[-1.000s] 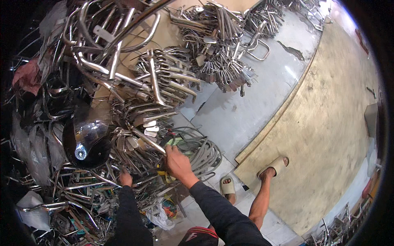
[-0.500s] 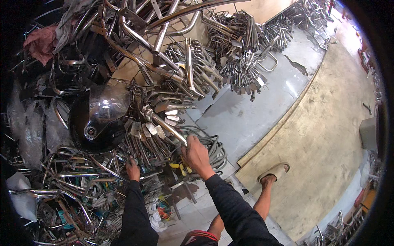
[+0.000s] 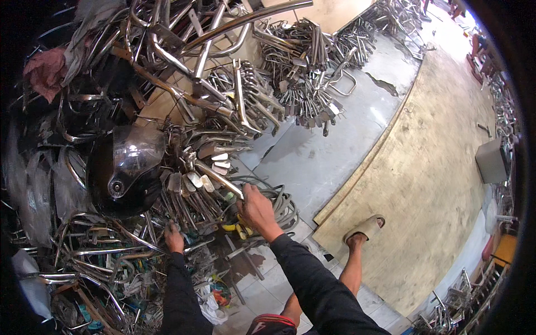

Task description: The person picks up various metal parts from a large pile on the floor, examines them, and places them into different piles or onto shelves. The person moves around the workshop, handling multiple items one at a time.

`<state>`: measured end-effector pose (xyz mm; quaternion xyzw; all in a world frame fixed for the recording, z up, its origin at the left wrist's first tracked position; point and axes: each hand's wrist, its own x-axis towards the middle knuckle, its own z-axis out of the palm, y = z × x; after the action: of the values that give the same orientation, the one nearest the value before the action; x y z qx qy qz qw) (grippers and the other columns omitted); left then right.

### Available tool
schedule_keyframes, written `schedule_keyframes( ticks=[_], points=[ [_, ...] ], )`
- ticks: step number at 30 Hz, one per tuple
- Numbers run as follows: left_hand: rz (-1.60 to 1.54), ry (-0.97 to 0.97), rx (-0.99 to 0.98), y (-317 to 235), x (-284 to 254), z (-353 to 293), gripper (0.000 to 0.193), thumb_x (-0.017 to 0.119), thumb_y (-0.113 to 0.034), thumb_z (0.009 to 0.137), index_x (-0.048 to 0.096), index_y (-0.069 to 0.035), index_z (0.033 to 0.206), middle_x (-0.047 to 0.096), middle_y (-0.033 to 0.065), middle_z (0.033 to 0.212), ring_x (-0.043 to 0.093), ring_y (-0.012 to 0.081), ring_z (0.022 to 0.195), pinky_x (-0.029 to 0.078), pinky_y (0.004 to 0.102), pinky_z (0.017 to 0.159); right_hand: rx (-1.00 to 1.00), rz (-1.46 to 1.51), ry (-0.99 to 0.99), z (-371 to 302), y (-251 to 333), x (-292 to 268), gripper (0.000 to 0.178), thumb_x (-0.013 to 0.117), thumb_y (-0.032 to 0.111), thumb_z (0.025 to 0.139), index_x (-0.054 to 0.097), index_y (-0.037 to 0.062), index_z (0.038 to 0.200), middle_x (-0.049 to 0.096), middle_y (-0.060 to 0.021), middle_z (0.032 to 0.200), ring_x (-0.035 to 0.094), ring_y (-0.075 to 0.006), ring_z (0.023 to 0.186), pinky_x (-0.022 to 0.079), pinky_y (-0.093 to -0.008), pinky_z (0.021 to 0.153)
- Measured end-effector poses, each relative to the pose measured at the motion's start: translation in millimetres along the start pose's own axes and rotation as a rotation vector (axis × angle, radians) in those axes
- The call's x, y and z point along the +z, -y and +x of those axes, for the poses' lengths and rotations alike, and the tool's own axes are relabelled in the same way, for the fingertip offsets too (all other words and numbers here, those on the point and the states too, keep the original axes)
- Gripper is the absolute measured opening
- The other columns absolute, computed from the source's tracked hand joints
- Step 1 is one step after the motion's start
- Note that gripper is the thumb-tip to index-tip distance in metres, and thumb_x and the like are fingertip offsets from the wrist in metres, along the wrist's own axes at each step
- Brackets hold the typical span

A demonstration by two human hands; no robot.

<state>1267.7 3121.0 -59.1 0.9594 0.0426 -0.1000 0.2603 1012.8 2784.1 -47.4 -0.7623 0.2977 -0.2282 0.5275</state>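
Note:
My right hand (image 3: pixel 258 211) is closed around the lower end of a shiny metal tube (image 3: pixel 219 177). The tube slants up and leftward into a bundle of bent metal rods with flat, tongue-shaped ends (image 3: pixel 192 180). Lower and to the left, my left hand (image 3: pixel 174 239) reaches in at the edge of the heap of bent metal tubes (image 3: pixel 106 251). Its fingers look curled, and whatever they hold is hidden among the metal. Coiled grey hose (image 3: pixel 286 207) and a yellow-handled thing (image 3: pixel 239 230) lie beside my right hand.
A black helmet with a clear visor (image 3: pixel 125 173) sits on the heap at left. More metal bundles (image 3: pixel 312 84) stand farther off on the grey sheet (image 3: pixel 335 151). My sandalled foot (image 3: pixel 364 230) rests on a wooden board (image 3: pixel 413 184). A grey box (image 3: pixel 492 161) stands at right.
The whole scene has shifted leftward in the picture as my head turned. My right hand keeps its hold on the tube, and my left hand stays low by the heap.

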Motion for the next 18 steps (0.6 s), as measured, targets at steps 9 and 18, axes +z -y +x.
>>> schedule_keyframes(
  ticks=[9, 18],
  points=[
    [0.431, -0.165, 0.432, -76.0, -37.0, -101.4, 0.042, 0.068, -0.015, 0.095, 0.053, -0.005, 0.133, 0.068, 0.0254, 0.106, 0.066, 0.0406, 0.100, 0.049, 0.0520, 0.084, 0.032, 0.041, 0.057, 1.3, -5.0, -8.4, 0.033, 0.063, 0.022, 0.095, 0.046, 0.0022, 0.115, 0.059, -0.0280, 0.100, 0.064, -0.0491, 0.088, 0.053, -0.0555, 0.070],
    [0.308, 0.186, 0.746, -285.3, 68.3, -302.3, 0.018, 0.073, -0.015, 0.090, 0.066, -0.005, 0.103, 0.070, 0.0127, 0.081, 0.070, 0.0295, 0.072, 0.054, 0.0400, 0.067, 0.037, 0.087, 0.194, 9.9, -19.8, -19.1, 0.027, 0.057, 0.019, 0.095, 0.046, 0.0049, 0.115, 0.060, -0.0230, 0.094, 0.068, -0.0442, 0.084, 0.055, -0.0548, 0.065]
  ],
)
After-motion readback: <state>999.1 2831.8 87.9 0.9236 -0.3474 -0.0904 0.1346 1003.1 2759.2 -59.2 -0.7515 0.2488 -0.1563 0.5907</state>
